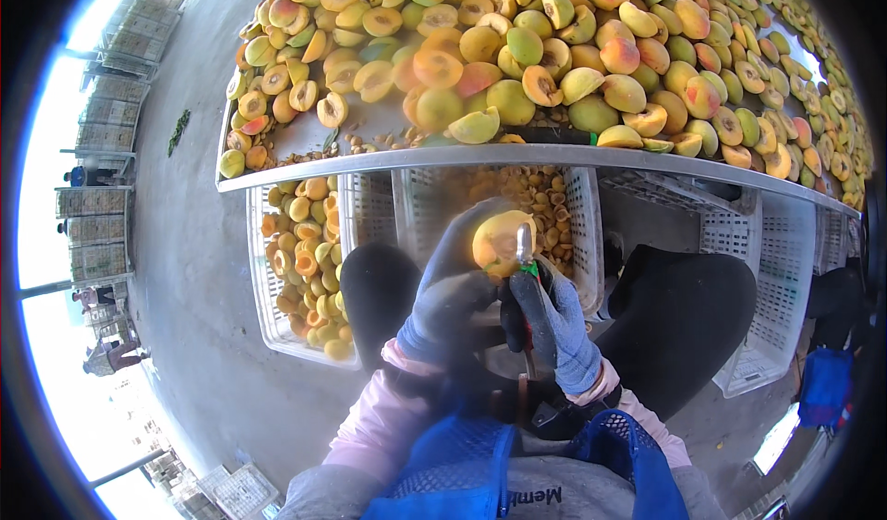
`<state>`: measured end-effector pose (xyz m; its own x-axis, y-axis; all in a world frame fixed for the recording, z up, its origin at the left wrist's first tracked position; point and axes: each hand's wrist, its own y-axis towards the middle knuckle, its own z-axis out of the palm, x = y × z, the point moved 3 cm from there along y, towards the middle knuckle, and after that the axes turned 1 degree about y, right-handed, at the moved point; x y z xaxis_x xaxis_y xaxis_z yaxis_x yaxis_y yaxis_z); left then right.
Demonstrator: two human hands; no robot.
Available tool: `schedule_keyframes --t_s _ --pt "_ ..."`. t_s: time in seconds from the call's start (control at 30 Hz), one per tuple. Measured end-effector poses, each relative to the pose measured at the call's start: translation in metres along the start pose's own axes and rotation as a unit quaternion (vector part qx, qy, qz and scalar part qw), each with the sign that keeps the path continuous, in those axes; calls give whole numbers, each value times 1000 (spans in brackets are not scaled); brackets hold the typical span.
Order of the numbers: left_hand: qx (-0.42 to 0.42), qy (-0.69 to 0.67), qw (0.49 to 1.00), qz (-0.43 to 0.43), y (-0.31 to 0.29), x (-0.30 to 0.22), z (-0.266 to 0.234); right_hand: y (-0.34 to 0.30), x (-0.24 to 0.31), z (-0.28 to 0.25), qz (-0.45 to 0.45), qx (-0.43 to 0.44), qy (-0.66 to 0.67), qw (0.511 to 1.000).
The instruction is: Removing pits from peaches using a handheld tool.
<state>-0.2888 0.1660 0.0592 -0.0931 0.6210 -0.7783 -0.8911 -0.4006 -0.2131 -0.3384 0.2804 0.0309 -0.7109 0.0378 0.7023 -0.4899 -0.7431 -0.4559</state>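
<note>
My left hand (443,284), in a blue-grey work glove, is closed around a yellow peach half (496,241), its cut face turned up. In my gloved right hand (562,321) is a pitting tool (525,241) with a rounded metal tip and a green band. Its tip lies over the peach half; whether it touches the flesh I cannot tell. Both hands are above a white plastic crate (584,215) with small brown pieces, apparently pits, inside. Beyond them, a metal-edged table (545,156) bears a heap of cut and whole peaches (554,58).
Left of my knees stands a white crate (261,284) filled with pitted peach halves. Another white crate (771,317) is on the right. Loose pits (379,139) and a dark-handled tool (550,135) lie along the table's near edge. Stacked crates (102,122) line the far left.
</note>
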Motion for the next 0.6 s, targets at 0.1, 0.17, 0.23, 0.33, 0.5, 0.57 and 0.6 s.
schedule_keyframes --t_s 0.1,0.17,0.23,0.33,0.5,0.57,0.6 --pt "-39 365 930 -11 -7 -8 2 -4 -4 -5 0 -6 -43 999" --pt "-90 350 932 28 0 11 -7 -6 0 -7 -17 6 -215 976" --pt "-151 341 925 66 5 16 -7 -10 2 -7 -174 -22 -312 934" --pt "-159 320 928 104 5 17 2 -19 11 -3 -311 -36 -407 858" --pt "-169 343 914 135 3 27 9 -25 1 -8 -308 -36 -429 848" --pt "-159 537 787 257 -1 28 8 -26 -3 -4 -291 -32 -393 872" --pt "-146 555 771 275 -2 24 9 -24 -4 -2 -276 -23 -354 894"
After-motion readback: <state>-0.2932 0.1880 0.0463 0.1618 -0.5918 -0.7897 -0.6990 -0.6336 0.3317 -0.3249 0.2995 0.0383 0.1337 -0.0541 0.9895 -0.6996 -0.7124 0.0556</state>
